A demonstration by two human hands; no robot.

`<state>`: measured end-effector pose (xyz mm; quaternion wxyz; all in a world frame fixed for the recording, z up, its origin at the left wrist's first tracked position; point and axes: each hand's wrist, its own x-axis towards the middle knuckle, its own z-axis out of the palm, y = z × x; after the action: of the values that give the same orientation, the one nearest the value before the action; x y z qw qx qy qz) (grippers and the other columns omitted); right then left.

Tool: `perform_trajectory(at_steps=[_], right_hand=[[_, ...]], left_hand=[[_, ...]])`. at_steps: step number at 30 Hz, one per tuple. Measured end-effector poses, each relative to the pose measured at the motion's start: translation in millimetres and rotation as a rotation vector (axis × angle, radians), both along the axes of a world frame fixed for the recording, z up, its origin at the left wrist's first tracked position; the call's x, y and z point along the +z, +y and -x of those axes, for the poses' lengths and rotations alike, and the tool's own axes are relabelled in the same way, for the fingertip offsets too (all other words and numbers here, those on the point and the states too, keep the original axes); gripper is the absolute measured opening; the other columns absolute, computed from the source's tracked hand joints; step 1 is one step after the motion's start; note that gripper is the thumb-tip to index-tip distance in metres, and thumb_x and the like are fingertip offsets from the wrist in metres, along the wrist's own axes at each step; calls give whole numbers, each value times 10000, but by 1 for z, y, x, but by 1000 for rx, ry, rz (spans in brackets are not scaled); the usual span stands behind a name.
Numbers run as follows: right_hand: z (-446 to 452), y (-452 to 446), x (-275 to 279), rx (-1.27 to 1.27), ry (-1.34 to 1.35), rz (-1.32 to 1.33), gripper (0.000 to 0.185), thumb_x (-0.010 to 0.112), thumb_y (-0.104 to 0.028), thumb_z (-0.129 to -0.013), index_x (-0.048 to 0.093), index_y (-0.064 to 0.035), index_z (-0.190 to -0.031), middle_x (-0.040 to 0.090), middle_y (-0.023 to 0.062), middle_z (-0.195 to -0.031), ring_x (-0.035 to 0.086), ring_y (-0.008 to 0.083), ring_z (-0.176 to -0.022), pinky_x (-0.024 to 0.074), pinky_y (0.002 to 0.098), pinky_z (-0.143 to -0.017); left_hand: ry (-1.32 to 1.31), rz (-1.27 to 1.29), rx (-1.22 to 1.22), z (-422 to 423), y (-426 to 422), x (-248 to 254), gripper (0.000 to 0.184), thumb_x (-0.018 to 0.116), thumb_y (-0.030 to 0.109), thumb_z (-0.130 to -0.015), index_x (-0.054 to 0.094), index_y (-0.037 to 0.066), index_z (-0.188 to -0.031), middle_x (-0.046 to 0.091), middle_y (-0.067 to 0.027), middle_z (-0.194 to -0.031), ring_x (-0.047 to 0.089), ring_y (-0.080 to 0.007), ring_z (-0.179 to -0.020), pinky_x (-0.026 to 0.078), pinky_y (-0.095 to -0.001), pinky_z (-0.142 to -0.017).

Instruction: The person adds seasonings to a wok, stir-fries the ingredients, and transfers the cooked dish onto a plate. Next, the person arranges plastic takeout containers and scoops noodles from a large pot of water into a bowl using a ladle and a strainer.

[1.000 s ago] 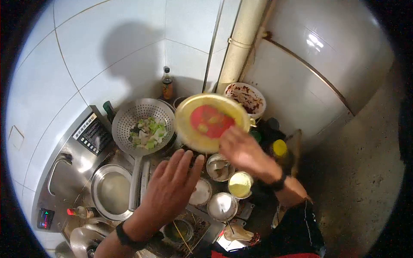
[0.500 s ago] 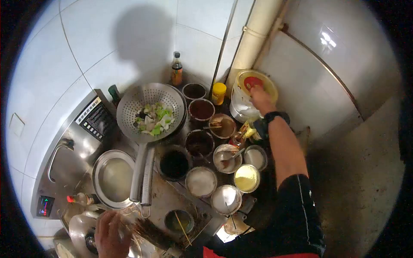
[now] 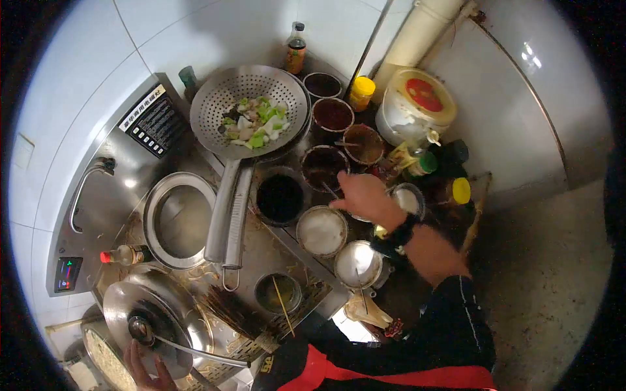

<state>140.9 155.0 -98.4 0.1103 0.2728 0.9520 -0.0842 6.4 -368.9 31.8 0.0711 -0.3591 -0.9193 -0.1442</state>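
My right hand (image 3: 368,197) is over the seasoning bowls, thumb and forefinger apart on either side of a spoon handle (image 3: 330,190) that rises from a dark sauce bowl (image 3: 323,164). Nothing shows between its fingertips. Low on the left, my left hand (image 3: 149,373) has its fingers spread beside a metal lid (image 3: 120,311) with a dark knob, close to a long metal handle (image 3: 212,357). A perforated strainer (image 3: 212,107) holds chopped green and white vegetables (image 3: 257,124). The red-and-yellow lid (image 3: 424,95) sits on a metal pot (image 3: 394,120).
A pan of cloudy liquid (image 3: 184,221) stands left of the strainer handles (image 3: 225,208). Near the front are a small bowl with a stick (image 3: 277,293) and a brush (image 3: 231,313). Bottles with yellow caps (image 3: 461,191) and green caps (image 3: 427,162) stand on the right.
My right hand has let go of the red-and-yellow lid on the pot and moved down-left to the bowls. My left hand has moved lower, beside the metal lid. The view has tilted down.
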Motion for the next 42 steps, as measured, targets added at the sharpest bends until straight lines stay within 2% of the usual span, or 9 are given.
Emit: perform_trajectory(at_steps=[15,20,23,24,26,29,32,39,42], right_hand=[[19,47,-85,90,676,16,156,590,-137,-881,657,-9,-940,624,180,-878,602,386,-829,491,446,-730],[14,42,-108,-27,643,43,184,511,-179,-923,571,-16,-860,605,220,-822,599,415,-812,483,503,-703],[18,35,-117,-61,677,87,181,522,-167,-917,563,-13,-832,604,227,-807,592,433,-788,481,509,-694],[18,33,-118,-64,677,90,181,522,-167,-917,563,-13,-832,604,227,-807,592,433,-788,481,509,-694],[16,31,-117,-12,739,130,172,544,-167,-903,580,-10,-844,615,228,-819,596,439,-786,488,502,-689],[16,29,-117,-20,802,168,165,559,-173,-892,608,-16,-874,635,221,-849,605,435,-807,495,493,-697],[16,27,-114,-95,763,221,168,566,-176,-887,632,-22,-908,649,212,-857,615,425,-820,504,480,-714],[19,27,-128,-201,745,316,182,572,-189,-893,642,-22,-905,662,196,-811,645,371,-711,516,453,-645],[22,29,-121,-523,702,689,173,557,-113,-918,632,28,-984,668,101,-717,631,147,-541,510,284,-501]], left_hand=[[34,-2,34,-9,-33,-21,415,670,46,-849,552,-54,-1235,579,-198,-1209,581,-340,-1064,513,-377,-859],[-362,-579,174,-10,-96,-67,586,459,463,-979,533,-49,-1253,592,-214,-1161,583,-324,-1012,535,-366,-790],[-218,-31,293,-7,-117,-75,686,342,551,-986,533,-54,-1245,580,-230,-1165,581,-318,-1014,544,-369,-781],[-218,-27,292,-3,-134,-85,686,342,551,-986,533,-54,-1245,580,-230,-1165,581,-318,-1014,544,-369,-781],[-756,-1006,773,7,-167,-112,563,691,38,-720,536,52,-1260,520,-124,-1287,548,-253,-1117,449,-389,-962],[-56,-232,376,9,-175,-134,584,657,5,-731,517,59,-1295,617,-107,-1100,606,-175,-898,511,-310,-778],[-204,-278,231,-9,-115,-80,472,475,345,-997,534,-55,-1240,585,-217,-1167,585,-305,-1011,541,-367,-803],[-236,-268,566,-13,-151,-105,354,580,167,-942,571,-52,-1219,592,-209,-1201,595,-296,-1057,546,-398,-853],[-279,-349,715,-11,-188,-114,358,607,172,-926,594,-47,-1209,596,-211,-1216,599,-292,-1076,549,-411,-868]])
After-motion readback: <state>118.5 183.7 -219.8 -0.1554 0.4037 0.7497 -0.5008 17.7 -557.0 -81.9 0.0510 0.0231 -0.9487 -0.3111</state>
